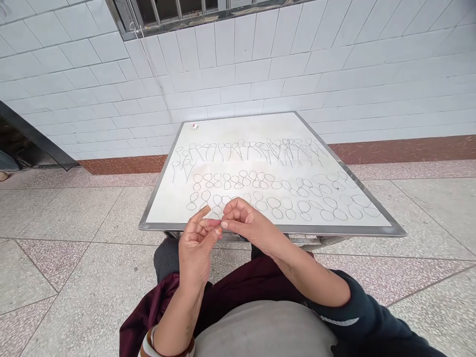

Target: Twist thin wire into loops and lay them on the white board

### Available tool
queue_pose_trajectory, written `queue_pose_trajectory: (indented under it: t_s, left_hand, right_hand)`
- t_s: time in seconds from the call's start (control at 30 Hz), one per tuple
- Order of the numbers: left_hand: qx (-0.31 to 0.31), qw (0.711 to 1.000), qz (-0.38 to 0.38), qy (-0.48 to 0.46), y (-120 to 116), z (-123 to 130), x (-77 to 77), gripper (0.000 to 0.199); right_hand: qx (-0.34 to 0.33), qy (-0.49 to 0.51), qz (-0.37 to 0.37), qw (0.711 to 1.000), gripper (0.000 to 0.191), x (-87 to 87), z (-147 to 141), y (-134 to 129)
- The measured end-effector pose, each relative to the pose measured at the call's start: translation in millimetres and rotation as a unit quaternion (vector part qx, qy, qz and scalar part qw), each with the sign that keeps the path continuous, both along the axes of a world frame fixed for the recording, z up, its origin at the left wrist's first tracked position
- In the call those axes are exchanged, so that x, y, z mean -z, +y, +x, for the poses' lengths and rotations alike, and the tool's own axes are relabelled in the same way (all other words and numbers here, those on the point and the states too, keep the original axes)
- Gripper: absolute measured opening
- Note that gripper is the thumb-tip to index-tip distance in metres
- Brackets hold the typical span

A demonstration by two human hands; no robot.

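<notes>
My left hand (197, 248) and my right hand (251, 223) meet fingertip to fingertip above the near edge of the white table (238, 125). Both are closed in a pinch, thumb against fingers. A fine line seems to show at the left fingers, too faint to name. A tan wrap, like tape, covers one left fingertip. Beyond the hands lie rows of thin dark closed loops (274, 203), some partly hidden behind my fingers. Farther back, a row of looped strands with loose tails (243, 151) crosses the tabletop.
The table has a grey metal rim (267, 229). A small white and red item (195, 127) lies at its far left corner. Behind stands a white tiled wall (253, 89) with a barred window (178, 10) and a hanging cord (152, 67). My knee (166, 258) is beneath the near edge.
</notes>
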State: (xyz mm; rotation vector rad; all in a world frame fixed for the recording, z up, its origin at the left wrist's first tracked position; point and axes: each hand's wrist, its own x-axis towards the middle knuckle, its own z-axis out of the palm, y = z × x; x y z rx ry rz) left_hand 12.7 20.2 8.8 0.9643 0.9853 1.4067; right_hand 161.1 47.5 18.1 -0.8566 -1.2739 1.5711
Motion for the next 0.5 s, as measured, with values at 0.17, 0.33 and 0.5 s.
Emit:
queue_pose_trajectory:
  t_s: [0.17,0.33,0.5]
  left_hand:
    - [-0.048,0.999,0.000,0.003,-3,1,3.2,0.050]
    - [-0.062,0.998,0.002,0.008,-5,3,2.6,0.049]
    - [-0.034,0.999,-0.018,-0.022,-6,-3,-2.2,0.048]
  right_hand:
    - [0.033,0.018,0.000,0.999,0.024,2.3,-7,-5]
    - [0.041,0.018,0.009,0.999,0.023,7.0,-12,-10]
    - [0.030,-0.006,0.028,0.999,0.017,7.7,-13,-14]
